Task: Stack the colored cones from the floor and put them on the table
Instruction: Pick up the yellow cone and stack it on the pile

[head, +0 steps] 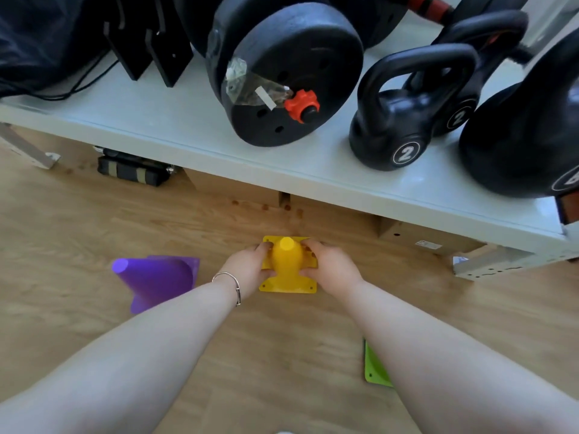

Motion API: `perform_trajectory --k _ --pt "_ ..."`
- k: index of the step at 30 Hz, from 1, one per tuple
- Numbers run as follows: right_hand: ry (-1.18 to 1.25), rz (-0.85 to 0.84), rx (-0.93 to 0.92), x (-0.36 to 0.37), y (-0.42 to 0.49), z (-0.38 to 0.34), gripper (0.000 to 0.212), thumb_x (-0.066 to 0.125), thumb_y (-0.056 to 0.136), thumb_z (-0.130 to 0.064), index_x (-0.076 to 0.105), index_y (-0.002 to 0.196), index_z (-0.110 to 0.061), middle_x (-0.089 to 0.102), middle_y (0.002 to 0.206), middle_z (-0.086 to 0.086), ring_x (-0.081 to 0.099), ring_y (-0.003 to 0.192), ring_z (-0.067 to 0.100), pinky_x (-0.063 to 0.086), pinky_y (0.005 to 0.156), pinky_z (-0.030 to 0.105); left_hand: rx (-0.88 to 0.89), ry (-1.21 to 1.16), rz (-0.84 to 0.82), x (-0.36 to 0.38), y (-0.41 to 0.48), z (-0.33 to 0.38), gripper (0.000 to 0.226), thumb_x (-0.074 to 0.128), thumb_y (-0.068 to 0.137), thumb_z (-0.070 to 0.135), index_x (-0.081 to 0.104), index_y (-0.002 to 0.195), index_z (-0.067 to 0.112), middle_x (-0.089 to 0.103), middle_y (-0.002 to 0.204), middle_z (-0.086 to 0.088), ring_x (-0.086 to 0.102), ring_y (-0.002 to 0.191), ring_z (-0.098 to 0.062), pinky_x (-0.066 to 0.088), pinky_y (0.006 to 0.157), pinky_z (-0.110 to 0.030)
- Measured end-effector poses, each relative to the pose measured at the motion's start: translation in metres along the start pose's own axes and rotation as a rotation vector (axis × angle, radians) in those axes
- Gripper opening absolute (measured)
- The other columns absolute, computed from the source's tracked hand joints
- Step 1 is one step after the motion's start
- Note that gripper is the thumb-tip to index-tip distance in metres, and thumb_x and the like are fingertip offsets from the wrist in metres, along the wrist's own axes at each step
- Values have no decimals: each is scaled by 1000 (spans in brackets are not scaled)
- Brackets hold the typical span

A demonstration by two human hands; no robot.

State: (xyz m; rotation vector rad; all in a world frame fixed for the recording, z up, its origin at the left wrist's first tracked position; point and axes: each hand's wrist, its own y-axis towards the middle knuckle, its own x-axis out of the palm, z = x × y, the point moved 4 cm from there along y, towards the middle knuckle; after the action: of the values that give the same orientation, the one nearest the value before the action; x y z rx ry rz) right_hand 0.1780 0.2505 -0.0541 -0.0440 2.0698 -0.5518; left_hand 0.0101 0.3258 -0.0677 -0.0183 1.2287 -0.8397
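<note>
The yellow cone [287, 261] stands on the floor [94, 214] just near the table [219, 142], its tip pointing straight up. The left hand [247, 270] and right hand [333, 269] curl round its two sides and hold it. A purple cone [156, 278] stands to the left, tip up; a kettlebell [404, 120] on the table says 2

one wide-angle camera rides on the person's head, facing forward and steeply down at the floor [94, 214]. it is near: the left hand [247, 268] and right hand [332, 268] meet at the yellow cone [286, 261] mid-frame, the table [188, 120] slanting across the top.
</note>
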Motion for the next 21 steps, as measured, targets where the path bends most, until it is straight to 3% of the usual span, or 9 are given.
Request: perform_trajectory --k 12,21 --pt "280 173 -114 -73 -55 23 69 81 71 -34 52 133 -35 63 123 -2 62 104 15 51 94 34 104 -383 233 -42 -45 67 62 77 74 25 51 129 28 64 121 -2 63 106 -17 51 96 -34" --pt "258 254 -170 -118 -132 60 70 82 70 -36 53 133 -36 64 123 -4 65 101 11 51 94 32 198 -421 321 -43 -100 147 60 79 72 28 54 127 29 66 116 -1 64 101 -13 51 92 -27"
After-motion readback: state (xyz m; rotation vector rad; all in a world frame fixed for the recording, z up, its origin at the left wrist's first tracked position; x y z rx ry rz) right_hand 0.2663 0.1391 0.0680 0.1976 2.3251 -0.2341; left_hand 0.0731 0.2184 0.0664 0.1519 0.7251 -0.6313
